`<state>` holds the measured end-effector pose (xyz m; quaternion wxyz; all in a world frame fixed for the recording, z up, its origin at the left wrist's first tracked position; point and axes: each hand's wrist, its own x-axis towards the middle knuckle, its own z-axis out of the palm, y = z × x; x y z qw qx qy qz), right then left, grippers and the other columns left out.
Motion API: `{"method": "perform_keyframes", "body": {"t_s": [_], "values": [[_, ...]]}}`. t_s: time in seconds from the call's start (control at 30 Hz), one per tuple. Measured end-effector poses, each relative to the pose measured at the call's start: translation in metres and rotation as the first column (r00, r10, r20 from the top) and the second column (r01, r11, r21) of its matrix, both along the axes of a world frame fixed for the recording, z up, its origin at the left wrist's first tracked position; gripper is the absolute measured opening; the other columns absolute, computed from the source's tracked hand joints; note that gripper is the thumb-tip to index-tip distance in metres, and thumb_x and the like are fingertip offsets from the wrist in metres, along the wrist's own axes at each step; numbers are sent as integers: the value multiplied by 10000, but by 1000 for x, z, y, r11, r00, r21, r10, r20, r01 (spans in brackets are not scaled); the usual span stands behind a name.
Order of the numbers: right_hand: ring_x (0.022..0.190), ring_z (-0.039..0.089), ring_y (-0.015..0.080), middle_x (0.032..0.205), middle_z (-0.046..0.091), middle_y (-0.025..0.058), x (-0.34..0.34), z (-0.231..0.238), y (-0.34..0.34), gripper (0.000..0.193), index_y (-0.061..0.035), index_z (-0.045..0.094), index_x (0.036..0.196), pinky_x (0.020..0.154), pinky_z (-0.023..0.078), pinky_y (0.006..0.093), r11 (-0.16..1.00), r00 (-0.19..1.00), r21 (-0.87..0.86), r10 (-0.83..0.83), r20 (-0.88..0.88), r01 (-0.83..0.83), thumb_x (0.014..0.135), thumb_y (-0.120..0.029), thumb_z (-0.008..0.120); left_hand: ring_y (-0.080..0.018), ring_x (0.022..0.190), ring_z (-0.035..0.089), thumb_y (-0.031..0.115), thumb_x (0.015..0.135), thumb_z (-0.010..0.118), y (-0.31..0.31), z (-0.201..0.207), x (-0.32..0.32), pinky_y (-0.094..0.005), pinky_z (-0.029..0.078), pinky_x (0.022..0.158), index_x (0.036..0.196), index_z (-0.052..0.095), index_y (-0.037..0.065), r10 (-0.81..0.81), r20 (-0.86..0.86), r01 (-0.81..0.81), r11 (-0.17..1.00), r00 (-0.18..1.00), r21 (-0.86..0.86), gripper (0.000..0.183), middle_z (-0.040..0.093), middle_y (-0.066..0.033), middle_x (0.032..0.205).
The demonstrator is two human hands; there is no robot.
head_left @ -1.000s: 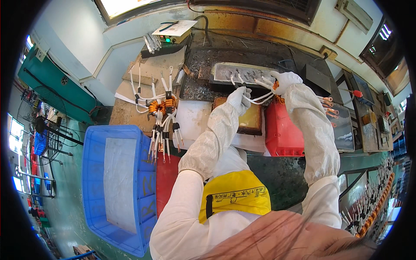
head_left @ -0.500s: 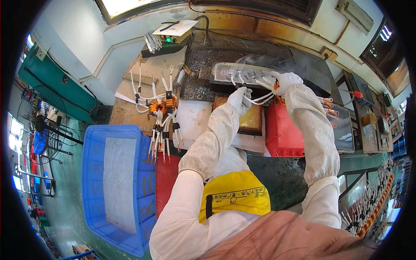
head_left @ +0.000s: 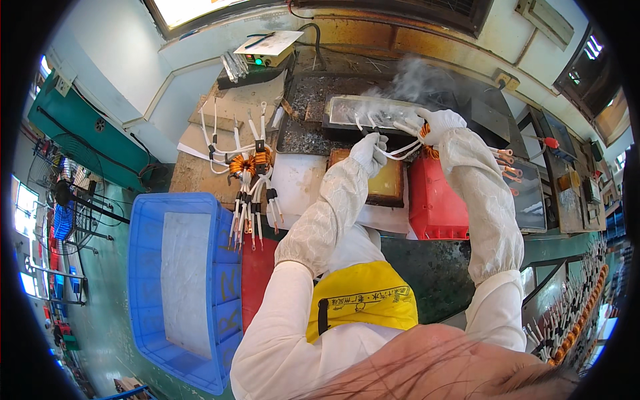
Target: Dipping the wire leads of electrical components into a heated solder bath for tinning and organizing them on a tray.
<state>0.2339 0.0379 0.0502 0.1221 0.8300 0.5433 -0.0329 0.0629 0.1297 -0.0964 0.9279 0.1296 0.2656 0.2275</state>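
My left hand, in a white glove, pinches white insulated wires with black sleeves near their ends. Those leads belong to a copper-wound coil, which my right hand, also gloved, grips at the front right of a long metal trough. Silvery, shiny material fills the trough, and the wire ends are at its near edge; whether they touch the surface I cannot make out. White smoke rises over it. Below my hands sit a dark-framed tray with a yellowish surface and a red bin.
On cardboard at the left lie finished-looking coils with white leads. A blue crate stands at the left front. At the back is a box with a green light. Several copper lugs stick out right of my right forearm.
The smoke over the trough has grown thicker and spread upward. Both hands keep nearly the same place and grip on the coil and its wires.
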Motion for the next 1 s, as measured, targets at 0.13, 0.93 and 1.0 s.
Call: {"method": "perform_keyframes", "body": {"t_s": [0.13,0.93,1.0], "values": [[1018,653,350,1087,687,146,0,0,0,702,-301,470,1392,844,536,469,1000,1000,2,2,1,-2,728,-379,684,-49,459,403,229,998,503,-2,4,-1,-173,327,342,1007,556,17,-4,-16,5,1000,1000,11,219,503,8,686],[1030,650,354,1106,685,144,0,1,0,713,-301,460,1402,853,533,464,1000,1000,-13,6,-2,-6,728,-360,683,-45,447,379,224,990,514,-6,6,-2,-179,325,347,1017,553,8,6,-32,-5,1000,999,11,221,506,6,692],[1033,649,353,1110,684,142,-3,3,0,710,-302,461,1402,854,533,463,1000,1000,-11,6,4,-6,730,-363,682,-44,448,380,223,990,513,-4,3,-2,-178,325,348,1018,551,8,5,-25,-4,1000,1000,13,220,506,6,692]]}}
